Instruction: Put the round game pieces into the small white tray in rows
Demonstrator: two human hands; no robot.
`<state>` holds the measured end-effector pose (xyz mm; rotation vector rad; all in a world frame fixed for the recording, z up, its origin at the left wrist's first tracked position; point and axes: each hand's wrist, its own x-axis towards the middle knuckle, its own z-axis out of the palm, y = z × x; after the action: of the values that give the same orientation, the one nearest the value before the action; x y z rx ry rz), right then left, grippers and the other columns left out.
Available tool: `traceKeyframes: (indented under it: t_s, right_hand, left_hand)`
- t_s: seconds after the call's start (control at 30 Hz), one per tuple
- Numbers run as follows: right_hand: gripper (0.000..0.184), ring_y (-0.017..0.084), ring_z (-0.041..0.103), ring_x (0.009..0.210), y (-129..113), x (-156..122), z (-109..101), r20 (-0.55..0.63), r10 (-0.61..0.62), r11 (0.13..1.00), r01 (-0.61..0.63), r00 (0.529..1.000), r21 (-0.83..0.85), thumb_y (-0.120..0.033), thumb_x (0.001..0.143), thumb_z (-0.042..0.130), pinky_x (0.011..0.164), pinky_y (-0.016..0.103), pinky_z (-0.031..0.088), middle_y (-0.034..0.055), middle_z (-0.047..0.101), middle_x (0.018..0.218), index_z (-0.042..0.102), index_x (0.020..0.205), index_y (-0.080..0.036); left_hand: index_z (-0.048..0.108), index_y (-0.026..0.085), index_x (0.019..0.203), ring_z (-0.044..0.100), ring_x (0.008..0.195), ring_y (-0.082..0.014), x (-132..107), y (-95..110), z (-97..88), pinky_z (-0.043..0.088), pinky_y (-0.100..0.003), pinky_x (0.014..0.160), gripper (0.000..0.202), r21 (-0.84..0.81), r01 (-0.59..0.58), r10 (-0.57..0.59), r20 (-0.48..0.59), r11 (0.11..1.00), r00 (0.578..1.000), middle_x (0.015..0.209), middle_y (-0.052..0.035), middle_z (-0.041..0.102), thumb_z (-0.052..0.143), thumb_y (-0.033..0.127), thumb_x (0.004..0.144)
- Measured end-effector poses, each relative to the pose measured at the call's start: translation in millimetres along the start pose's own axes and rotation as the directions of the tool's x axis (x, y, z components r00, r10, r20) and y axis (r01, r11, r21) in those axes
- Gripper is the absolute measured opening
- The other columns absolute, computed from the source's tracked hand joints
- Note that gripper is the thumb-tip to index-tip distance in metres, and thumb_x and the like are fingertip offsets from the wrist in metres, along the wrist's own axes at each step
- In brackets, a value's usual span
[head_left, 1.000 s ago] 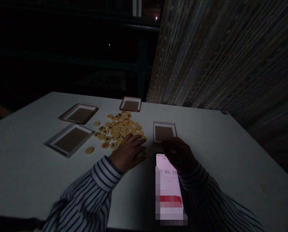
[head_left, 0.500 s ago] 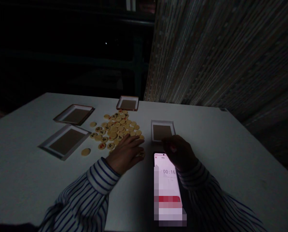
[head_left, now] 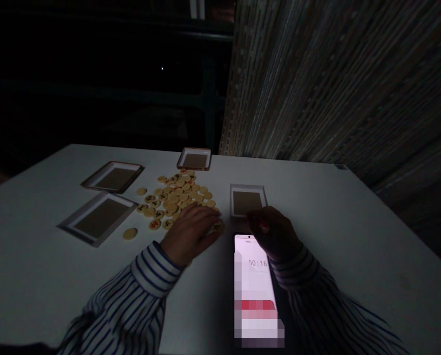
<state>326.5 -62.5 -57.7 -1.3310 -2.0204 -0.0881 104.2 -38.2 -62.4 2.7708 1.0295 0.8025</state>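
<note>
My left hand (head_left: 190,231) is over the near right edge of a pile of round wooden Chinese chess pieces (head_left: 174,199). Its thumb and fingers close around one Chinese chess piece (head_left: 217,227) with a dark character facing up. Above the top right corner of a lit phone (head_left: 255,276), my right hand (head_left: 274,231) is closed, its fingers curled in shadow. A small reddish patch shows at those fingers; I cannot make out what they hold, if anything. Just beyond this hand lies a shallow open box (head_left: 232,202) with a pale rim.
Two more shallow boxes, one brown-rimmed (head_left: 85,185) and one grey-rimmed (head_left: 67,227), lie on the left of the white table (head_left: 338,256). Another brown-rimmed box (head_left: 179,166) stands behind the pile. One loose piece (head_left: 129,233) lies apart. A strand curtain (head_left: 279,98) hangs at the far right.
My left hand has shifted slightly to the right, and its thumb and fingers have closed in on the piece, which sits a little higher. My right hand stays almost still.
</note>
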Motion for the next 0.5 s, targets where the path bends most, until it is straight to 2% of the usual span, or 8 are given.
traceKeyframes:
  t_s: [0.23, 0.37, 0.5]
  right_hand:
    - [0.022, 0.013, 0.050, 0.062, 2.1, -1.4, 0.7, -0.004, -0.006, 1.000, 0.006, 1.000, 0.028, -0.022, 0.082, 0.043, 0.059, 0.029, 0.041, 0.0034, 0.057, 0.064, 0.062, 0.074, -0.016]
    - [0.025, 0.012, 0.045, 0.057, 3.3, 0.2, -1.0, 0.007, 0.011, 1.000, -0.011, 1.000, -0.005, -0.023, 0.082, 0.042, 0.054, 0.026, 0.037, 0.0015, 0.053, 0.058, 0.062, 0.070, -0.016]
    - [0.028, 0.011, 0.042, 0.055, 4.1, 3.9, -5.6, 0.017, 0.023, 0.999, -0.022, 1.000, -0.032, -0.026, 0.083, 0.040, 0.053, 0.025, 0.033, 0.0002, 0.048, 0.055, 0.059, 0.065, -0.017]
  left_hand:
    - [0.055, 0.019, 0.101, 0.057, 0.093, -0.0179, 1.2, 0.7, -4.1, 0.039, -0.042, 0.090, 0.025, -0.024, 0.020, -0.023, -0.113, 0.999, 0.993, 0.099, -0.0051, 0.065, 0.053, 0.030, 0.079]
    - [0.056, 0.018, 0.099, 0.058, 0.089, -0.0177, 0.1, -0.1, -1.2, 0.039, -0.042, 0.090, 0.024, -0.012, 0.043, -0.044, -0.155, 0.999, 0.987, 0.094, -0.0048, 0.065, 0.054, 0.031, 0.078]
    - [0.057, 0.018, 0.098, 0.058, 0.088, -0.0188, -0.5, -1.0, 0.1, 0.043, -0.041, 0.084, 0.024, 0.000, 0.043, -0.042, -0.189, 0.999, 0.981, 0.092, -0.0057, 0.066, 0.054, 0.032, 0.078]
